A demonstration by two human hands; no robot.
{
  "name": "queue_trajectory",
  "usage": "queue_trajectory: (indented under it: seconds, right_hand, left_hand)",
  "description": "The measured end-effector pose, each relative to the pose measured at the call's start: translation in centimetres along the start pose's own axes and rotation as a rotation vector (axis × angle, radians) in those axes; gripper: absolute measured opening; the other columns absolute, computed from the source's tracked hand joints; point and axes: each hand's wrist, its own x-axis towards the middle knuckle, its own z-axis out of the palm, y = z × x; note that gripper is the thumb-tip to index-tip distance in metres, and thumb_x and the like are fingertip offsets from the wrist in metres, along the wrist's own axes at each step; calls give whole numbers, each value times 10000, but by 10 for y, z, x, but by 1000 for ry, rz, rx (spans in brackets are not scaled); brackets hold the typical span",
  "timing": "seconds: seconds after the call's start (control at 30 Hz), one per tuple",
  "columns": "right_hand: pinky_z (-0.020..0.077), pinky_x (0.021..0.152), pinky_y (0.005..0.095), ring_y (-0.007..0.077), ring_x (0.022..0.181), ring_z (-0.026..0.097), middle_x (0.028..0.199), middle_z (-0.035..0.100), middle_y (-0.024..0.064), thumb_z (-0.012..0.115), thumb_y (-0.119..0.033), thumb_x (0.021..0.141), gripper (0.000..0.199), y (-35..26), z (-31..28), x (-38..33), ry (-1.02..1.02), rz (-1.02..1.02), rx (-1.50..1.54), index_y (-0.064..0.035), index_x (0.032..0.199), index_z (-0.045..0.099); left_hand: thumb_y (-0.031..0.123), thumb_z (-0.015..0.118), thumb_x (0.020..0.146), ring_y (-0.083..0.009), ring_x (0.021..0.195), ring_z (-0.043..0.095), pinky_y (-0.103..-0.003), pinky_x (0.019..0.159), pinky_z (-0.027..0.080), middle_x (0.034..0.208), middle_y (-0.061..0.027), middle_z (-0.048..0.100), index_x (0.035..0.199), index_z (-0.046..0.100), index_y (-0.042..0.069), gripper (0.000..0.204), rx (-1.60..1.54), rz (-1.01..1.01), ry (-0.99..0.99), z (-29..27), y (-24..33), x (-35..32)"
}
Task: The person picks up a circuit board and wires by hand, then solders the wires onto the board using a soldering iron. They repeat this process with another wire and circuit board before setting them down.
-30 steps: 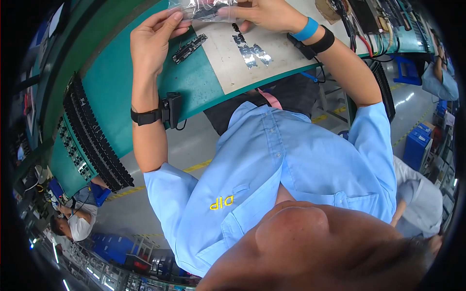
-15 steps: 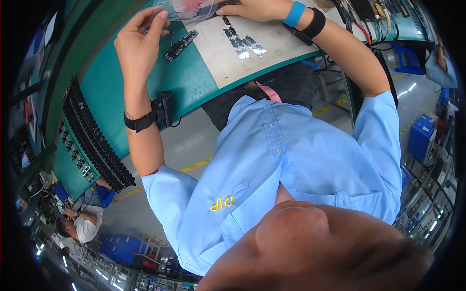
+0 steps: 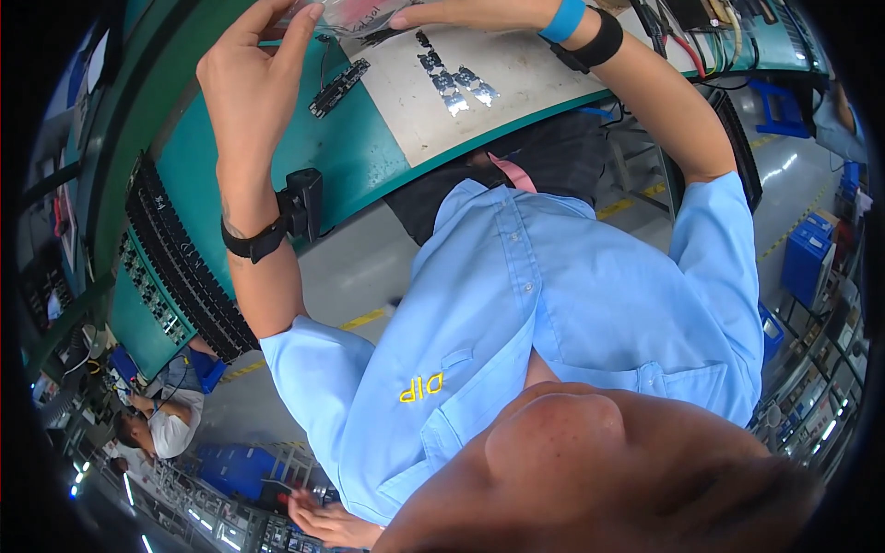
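My left hand (image 3: 253, 78), at the upper left, has thumb and fingers closed on the edge of a clear plastic bag (image 3: 355, 20) with something pink-red inside. The fingers of my right hand (image 3: 493, 14) are stretched out toward the bag and touch its right side; the frame's top edge cuts off part of this hand. Below the bag, a narrow black circuit board strip (image 3: 339, 88) with a thin cable lies on the green mat. Small dark pieces with shiny silver parts (image 3: 452, 78) lie in branching rows on a pale sheet (image 3: 406, 111).
Long black slotted racks (image 3: 184, 258) and a green board (image 3: 152, 290) stand at the left. Cables (image 3: 687, 46) crowd the upper right. Blue bins (image 3: 807, 253) are on the right. A co-worker (image 3: 171, 424) sits lower left; another person's hand (image 3: 332, 525) shows at the bottom.
My left hand has moved up and left, and my right hand slightly left, with the bag between them. Another person's hand has come into view at the bottom.
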Motion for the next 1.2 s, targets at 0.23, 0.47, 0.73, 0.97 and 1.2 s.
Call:
queue_trajectory:
  seconds: [0.23,0.47,0.73,0.97,1.2]
  right_hand:
    - [550,738,331,193,778,681,854,726,146,744,-136,908,225,-8,-5,8,-112,613,758,20,1068,723]
    - [519,690,301,118,733,633,810,724,79,732,-145,945,171,-2,-14,-1,-58,665,738,-2,1037,739]
    - [494,675,269,74,742,597,811,703,27,736,-162,961,162,2,-20,-6,-4,661,743,-17,1033,746]
    - [489,681,248,61,758,588,836,703,8,737,-148,966,160,-4,-24,-13,60,682,830,-4,1037,740]
    - [496,690,240,63,769,598,840,703,7,744,-137,960,156,-7,-27,-34,276,736,1001,6,1023,735]
  left_hand:
    - [1,749,886,-79,791,586,-235,739,516,1031,-68,722,1289,678,19,410,-25,-230,-110,-6,57,7]
    - [-5,757,874,-75,837,602,-238,719,515,1042,-67,715,1280,645,-45,423,-434,-76,23,12,25,5]
    - [45,769,894,-97,837,643,-246,718,537,1020,-86,734,1218,667,-62,356,-479,-123,-8,31,18,0]
    - [88,780,911,-117,837,679,-253,716,557,1002,-103,750,1164,687,-77,316,-517,-127,-17,45,13,-9]
    - [114,792,921,-125,832,698,-256,719,566,974,-107,763,1129,698,-86,304,-649,-84,-122,67,1,5]
